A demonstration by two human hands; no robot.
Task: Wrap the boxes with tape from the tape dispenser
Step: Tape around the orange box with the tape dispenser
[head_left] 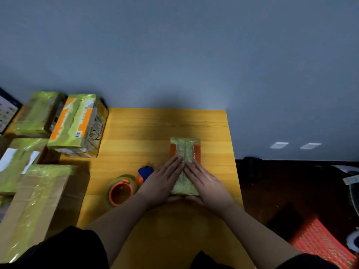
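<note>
1. Small box (pixel 185 152) lies mid-table (pixel 136 121), a tape strip along its top.
2. Left hand (pixel 161 181) and right hand (pixel 206 182) press it flat-fingered, gripping nothing.
3. Tape dispenser (pixel 121 190) rests left of the small box; wrapped boxes (pixel 77 123) beyond it look done.

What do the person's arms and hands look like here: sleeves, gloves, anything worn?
Both hands, left hand and right hand, are bare: no gloves, and no rings or watch visible. Forearms are uncovered; dark short sleeves show only at the frame's bottom edge.
</note>
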